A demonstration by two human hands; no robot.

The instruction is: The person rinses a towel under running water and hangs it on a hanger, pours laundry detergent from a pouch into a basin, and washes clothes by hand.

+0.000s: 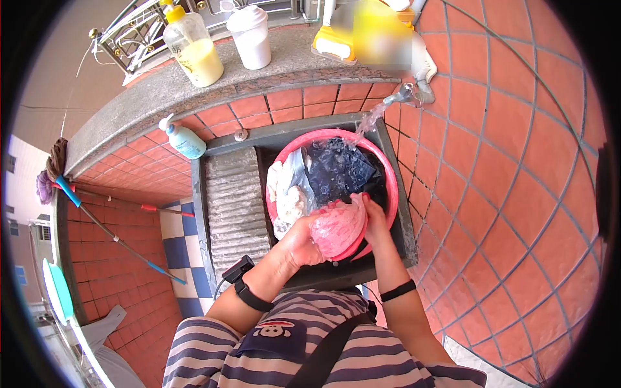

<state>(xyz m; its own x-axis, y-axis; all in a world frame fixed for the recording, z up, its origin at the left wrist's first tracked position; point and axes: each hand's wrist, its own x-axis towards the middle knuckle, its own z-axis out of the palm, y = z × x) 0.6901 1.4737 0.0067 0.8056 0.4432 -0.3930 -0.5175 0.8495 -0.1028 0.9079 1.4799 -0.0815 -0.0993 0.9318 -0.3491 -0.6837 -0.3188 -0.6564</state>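
Both hands grip a pink cloth item, bunched into a rounded shape with a mottled surface and a darker pink edge. My left hand is closed round its left side, its fingers partly hidden. On the opposite side, my right hand pinches the upper edge between thumb and fingers. The cloth hangs over the near rim of a round pink basin. Dark blue clothes lie in the basin's water, beside light blue fabric and white fabric. Water runs from the tap into the basin.
The basin stands in a dark stone sink, right of a ridged washboard. A pale blue pump bottle stands at the back left corner. On the ledge are a yellow soap bottle and a white lidded cup. Poles lean at left.
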